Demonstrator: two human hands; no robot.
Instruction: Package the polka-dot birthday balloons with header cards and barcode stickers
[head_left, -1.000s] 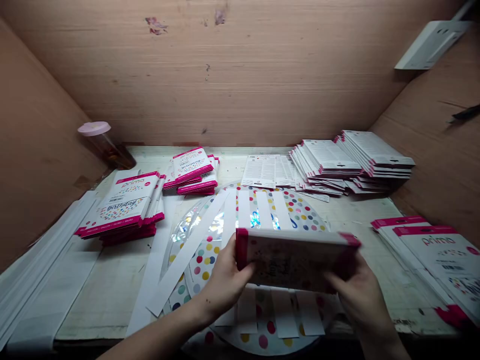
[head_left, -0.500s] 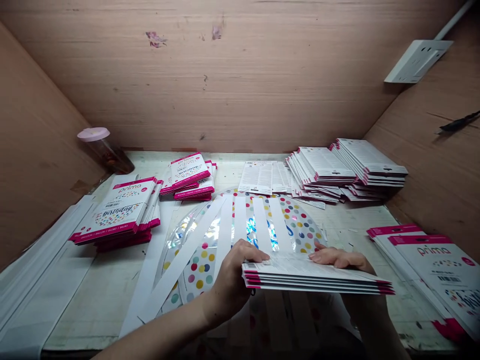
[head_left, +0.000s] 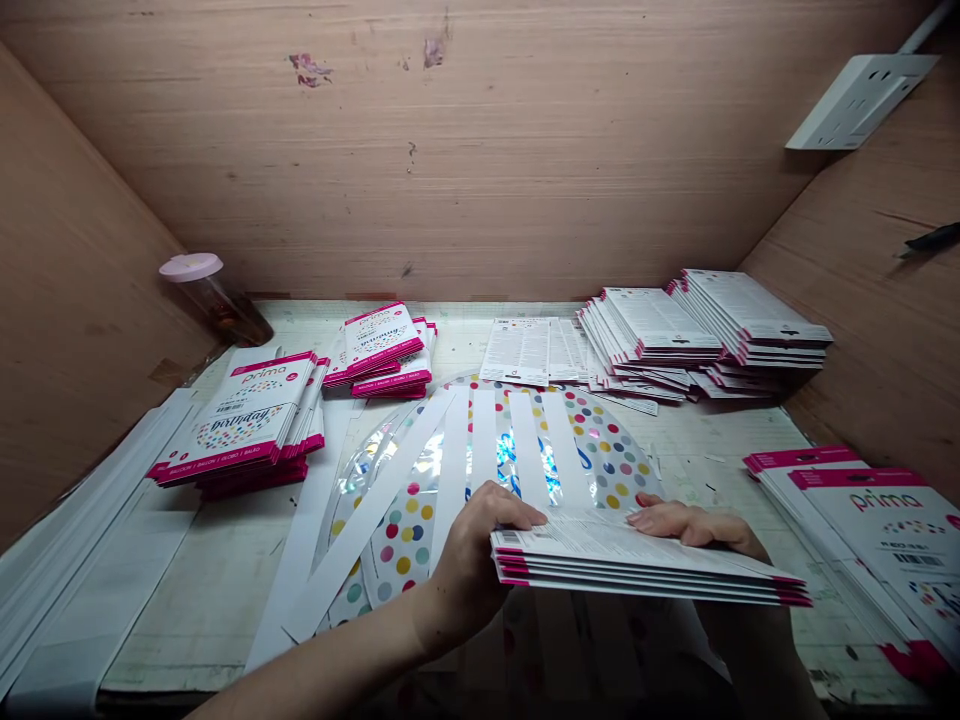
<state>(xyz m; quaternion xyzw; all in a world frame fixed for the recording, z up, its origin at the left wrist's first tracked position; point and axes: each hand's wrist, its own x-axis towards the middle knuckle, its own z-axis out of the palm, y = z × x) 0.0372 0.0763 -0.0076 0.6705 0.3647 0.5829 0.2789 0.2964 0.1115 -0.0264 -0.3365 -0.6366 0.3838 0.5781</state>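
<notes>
Between my two hands is a small stack of flat printed packets (head_left: 637, 560), white with pink edges, their text-covered side up. My left hand (head_left: 480, 555) is closed on the stack's left end, thumb on top. At the right end my right hand (head_left: 697, 530) grips it, fingers lying over the top and the rest hidden underneath. Below and behind the stack lies a clear foil balloon (head_left: 405, 530) with coloured dots. White paper strips (head_left: 450, 480) are spread across the balloon.
Packet piles stand at left (head_left: 247, 410), back centre (head_left: 379, 345), back right (head_left: 750, 310) and right (head_left: 862, 520). Long white paper strips (head_left: 90, 540) lie along the left edge. A pink-lidded bottle (head_left: 217, 300) leans in the back left corner. A power socket (head_left: 862, 100) hangs on the wall.
The held stack has shifted slightly right and down in view, with both hands still on it. The view itself has moved a little; everything on the table stays in place.
</notes>
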